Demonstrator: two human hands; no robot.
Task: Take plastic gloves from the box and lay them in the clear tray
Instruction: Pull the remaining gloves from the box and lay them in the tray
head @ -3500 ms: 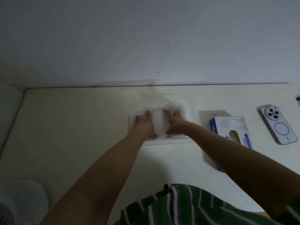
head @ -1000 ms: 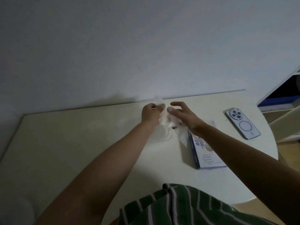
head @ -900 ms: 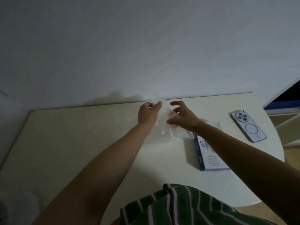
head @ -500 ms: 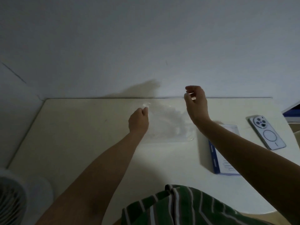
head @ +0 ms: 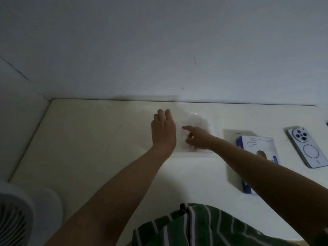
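Left hand (head: 163, 129) is released: it lies flat with fingers straight and close together, palm down, at the left edge of the tray (head: 204, 154), and grasps nothing that can be seen. Right hand (head: 197, 140) is over the near part of the tray with its index finger stretched out to the left and the other fingers curled under; whether those curled fingers pinch any plastic cannot be told, since the material is transparent and the picture is dim. Gloves (head: 197, 121) appear as a faint, whitish, crumpled mass inside the tray, just beyond the right hand; whether there is more than one cannot be made out. The tray is clear and sits on a pale table (head: 106, 139) near the back edge, close to the wall (head: 159, 50). The blue and white glove box (head: 255, 144) lies on the table to the right of the tray, apart from it, partly covered by the right forearm. A phone (head: 308, 148) lies face down further right. A white fan (head: 14, 221) shows at the lower left corner. A green striped garment (head: 204, 226) fills the bottom edge.
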